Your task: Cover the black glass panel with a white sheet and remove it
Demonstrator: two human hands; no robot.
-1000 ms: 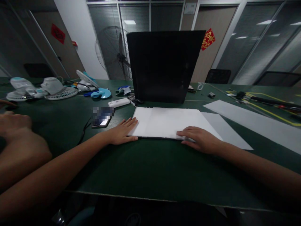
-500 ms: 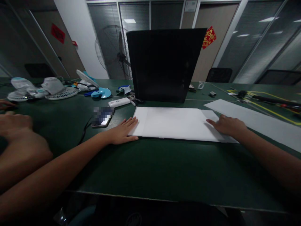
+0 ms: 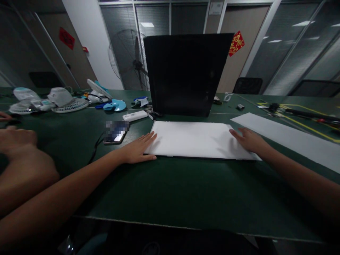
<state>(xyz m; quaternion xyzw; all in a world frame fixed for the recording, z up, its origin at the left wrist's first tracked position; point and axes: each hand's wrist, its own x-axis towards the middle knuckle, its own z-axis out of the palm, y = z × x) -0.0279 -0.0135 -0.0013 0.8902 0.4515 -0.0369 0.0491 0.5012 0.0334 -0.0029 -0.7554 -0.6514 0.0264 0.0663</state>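
A flat white sheet (image 3: pixel 191 140) lies lengthwise on the dark green table (image 3: pixel 186 198), with a thin dark edge showing beneath its near side. My left hand (image 3: pixel 139 148) rests open on the sheet's left end, fingers spread and thumb along the near edge. On the right end lies my right hand (image 3: pixel 247 140), its fingers apart and holding nothing. Behind the sheet stands a large black panel (image 3: pixel 187 74), upright on the table. A second white sheet (image 3: pixel 289 140) lies at an angle to the right, partly behind my right hand and forearm.
A phone (image 3: pixel 115 132) and a white power bank (image 3: pixel 135 115) lie left of the sheet. White fan parts (image 3: pixel 62 99) and a blue fan blade (image 3: pixel 115 105) sit farther left. Another person's arm (image 3: pixel 23 166) rests at the left edge. Black and yellow items (image 3: pixel 305 113) lie right.
My right hand has moved slightly left, and the right end of the white sheet has shifted left. My left hand has stayed nearly still.
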